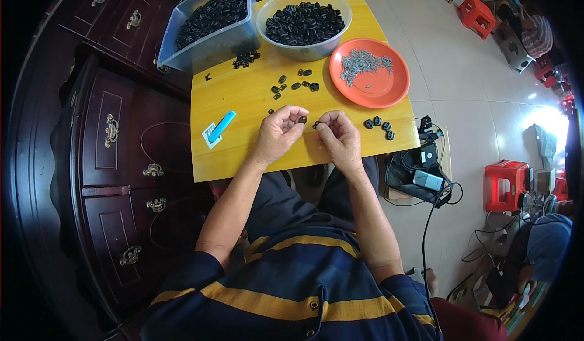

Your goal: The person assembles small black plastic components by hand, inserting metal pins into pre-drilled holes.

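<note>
Above the near part of the yellow table, my left hand pinches a small black oval part between thumb and fingers. Just to its right, my right hand is closed on another small black piece, mostly covered by the fingertips. The two pieces are a short gap apart. Beyond my hands lie several loose black oval parts. Right of my right hand is a small group of black parts with openings in them. An orange plate holds a heap of small grey pieces.
At the back stand a clear bowl and a clear bin, both full of black parts. A blue-handled tool lies on a white card at the left. Dark drawers flank the table; a bag with cables sits on the right.
</note>
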Motion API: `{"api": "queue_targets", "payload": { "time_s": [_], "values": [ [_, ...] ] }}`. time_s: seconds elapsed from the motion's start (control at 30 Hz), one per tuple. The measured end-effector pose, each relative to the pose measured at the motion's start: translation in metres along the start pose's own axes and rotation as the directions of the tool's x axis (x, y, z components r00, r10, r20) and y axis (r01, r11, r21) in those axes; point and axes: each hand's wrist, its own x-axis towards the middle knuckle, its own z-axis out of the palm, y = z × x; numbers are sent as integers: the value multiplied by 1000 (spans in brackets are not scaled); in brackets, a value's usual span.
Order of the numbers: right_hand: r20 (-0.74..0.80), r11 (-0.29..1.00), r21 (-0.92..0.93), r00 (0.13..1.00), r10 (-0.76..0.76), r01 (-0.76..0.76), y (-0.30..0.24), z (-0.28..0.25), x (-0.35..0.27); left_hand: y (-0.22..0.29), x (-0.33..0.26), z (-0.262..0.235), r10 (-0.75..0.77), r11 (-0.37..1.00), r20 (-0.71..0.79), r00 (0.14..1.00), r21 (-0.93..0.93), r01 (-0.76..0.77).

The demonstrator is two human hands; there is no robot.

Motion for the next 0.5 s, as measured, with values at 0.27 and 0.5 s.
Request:
{"api": "queue_targets", "payload": {
  "time_s": [0.27, 0.5],
  "values": [
    [-1, 1000, -1, 1000, -2, 2, 1, 0, 1, -2, -1, -7, -38, 996, -62, 997, -78, 33],
    [8, 1000, -9, 1000, -8, 8, 1, 0, 1, 2, 3, -5, 1, 995, -126, 992, -97, -14]
  ]
}}
